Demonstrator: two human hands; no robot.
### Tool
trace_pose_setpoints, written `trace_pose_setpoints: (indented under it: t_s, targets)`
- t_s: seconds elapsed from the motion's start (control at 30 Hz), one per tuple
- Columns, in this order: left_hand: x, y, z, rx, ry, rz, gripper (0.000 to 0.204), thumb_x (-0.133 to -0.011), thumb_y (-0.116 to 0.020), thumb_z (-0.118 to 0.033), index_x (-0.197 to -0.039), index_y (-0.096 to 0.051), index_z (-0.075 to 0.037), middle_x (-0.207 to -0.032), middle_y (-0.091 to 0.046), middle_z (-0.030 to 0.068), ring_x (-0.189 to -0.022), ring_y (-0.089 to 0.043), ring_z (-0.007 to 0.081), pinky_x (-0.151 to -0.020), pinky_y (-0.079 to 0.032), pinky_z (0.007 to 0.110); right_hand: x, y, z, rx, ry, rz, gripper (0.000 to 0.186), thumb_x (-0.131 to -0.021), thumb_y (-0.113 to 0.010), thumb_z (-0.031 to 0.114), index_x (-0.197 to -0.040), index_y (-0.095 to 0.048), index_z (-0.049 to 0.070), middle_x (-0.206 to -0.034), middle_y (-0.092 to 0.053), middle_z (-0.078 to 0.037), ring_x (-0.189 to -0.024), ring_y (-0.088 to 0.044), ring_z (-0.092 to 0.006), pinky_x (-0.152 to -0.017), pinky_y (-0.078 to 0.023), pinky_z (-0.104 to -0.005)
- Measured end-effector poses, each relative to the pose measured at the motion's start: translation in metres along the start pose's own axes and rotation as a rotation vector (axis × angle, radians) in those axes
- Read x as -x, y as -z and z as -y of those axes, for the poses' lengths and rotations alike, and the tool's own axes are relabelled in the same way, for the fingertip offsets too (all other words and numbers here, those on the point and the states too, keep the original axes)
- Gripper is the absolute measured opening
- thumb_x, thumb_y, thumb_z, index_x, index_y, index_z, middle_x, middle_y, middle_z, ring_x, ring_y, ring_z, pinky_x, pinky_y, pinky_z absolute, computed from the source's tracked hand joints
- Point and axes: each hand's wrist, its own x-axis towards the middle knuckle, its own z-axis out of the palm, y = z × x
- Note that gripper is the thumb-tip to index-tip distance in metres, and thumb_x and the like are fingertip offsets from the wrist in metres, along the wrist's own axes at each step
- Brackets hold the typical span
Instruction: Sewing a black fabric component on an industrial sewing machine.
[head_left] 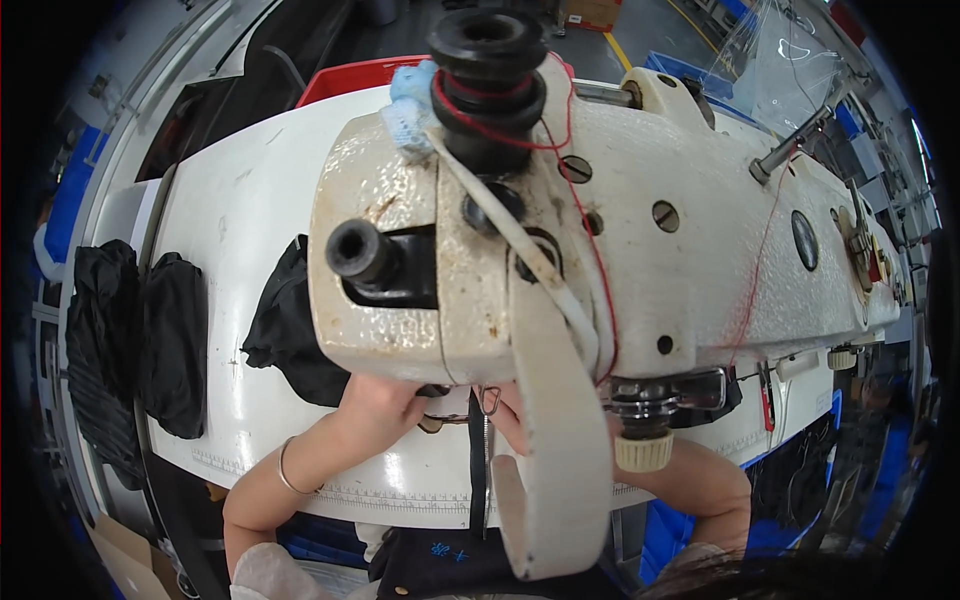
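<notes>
A large cream sewing machine [400,180] fills the middle of the head view and covers part of both hands. My left hand [385,408] is bent in under its left end, fingers curled closed at a dark bit of cloth; the fingertips are partly hidden. Black cloth [290,335] lies beside that hand and runs under the machine. A black zipper strip [478,460] with silvery teeth hangs between my hands over the table's front edge. Just right of the strip is my right hand [508,418], mostly hidden behind the machine and a hanging cream strap [562,440].
Two bundles of black cloth [172,345] rest at the left of the white table [240,200]. Red thread [590,240] runs down the machine. A red-handled tool [767,400] lies at the right. Behind stands a red bin [355,76]; a ruler strip [350,500] lines the front edge.
</notes>
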Motion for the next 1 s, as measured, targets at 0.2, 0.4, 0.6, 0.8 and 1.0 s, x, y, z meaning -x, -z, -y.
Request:
trace_pose_setpoints:
  t_s: [0.2, 0.4, 0.6, 0.8, 1.0]
  targets:
    - [-0.002, 0.001, -0.005, -0.157, -0.164, 0.032, 0.041, -0.051, -0.067, 0.001, -0.093, -0.067, -0.003, -0.092, -0.065, 0.0130, -0.083, -0.063, 0.0305, -0.074, -0.052, 0.040, 0.004, 0.005, -0.003, 0.734, 0.410, 0.126, 0.021, -0.060, -0.066, 0.012, -0.080, -0.068, 0.014, -0.071, -0.058, -0.002, -0.068, -0.058, -0.0171, -0.047, -0.049, -0.0288]
    - [0.001, 0.004, -0.004, -0.160, -0.115, 0.090, 0.038, -0.055, -0.070, -0.002, -0.094, -0.068, -0.003, -0.092, -0.066, 0.0135, -0.082, -0.064, 0.0311, -0.075, -0.053, 0.041, 0.010, 0.007, -0.007, 0.746, 0.413, 0.283, 0.009, -0.055, -0.064, 0.012, -0.064, -0.062, 0.011, -0.070, -0.057, -0.002, -0.073, -0.059, -0.0186, -0.049, -0.050, -0.0290]
    - [0.008, 0.002, -0.003, 0.008, 0.042, 0.153, 0.031, -0.060, -0.069, -0.004, -0.091, -0.070, -0.002, -0.099, -0.066, 0.0168, -0.087, -0.065, 0.0320, -0.080, -0.052, 0.042, 0.002, 0.005, -0.003, 0.822, 0.538, 0.073, 0.010, -0.057, -0.064, 0.012, -0.067, -0.065, 0.011, -0.077, -0.058, -0.002, -0.079, -0.058, -0.0185, -0.055, -0.054, -0.0292]
    - [0.006, -0.007, 0.002, 0.045, 0.011, 0.156, 0.037, -0.067, -0.069, -0.009, -0.103, -0.068, -0.002, -0.110, -0.065, 0.0177, -0.101, -0.062, 0.0341, -0.092, -0.047, 0.045, 0.013, -0.003, -0.025, 0.840, 0.532, 0.240, 0.026, -0.062, -0.062, 0.014, -0.088, -0.067, 0.012, -0.078, -0.058, -0.003, -0.074, -0.060, -0.0178, -0.052, -0.054, -0.0297]
    - [0.013, -0.002, 0.004, 0.195, 0.095, 0.230, 0.041, -0.069, -0.068, -0.012, -0.109, -0.065, -0.003, -0.112, -0.064, 0.0160, -0.102, -0.061, 0.0346, -0.091, -0.046, 0.046, 0.013, -0.008, -0.024, 0.695, 0.464, 0.147, 0.028, -0.064, -0.061, 0.016, -0.091, -0.066, 0.015, -0.073, -0.054, -0.003, -0.072, -0.060, -0.0179, -0.051, -0.054, -0.0305]
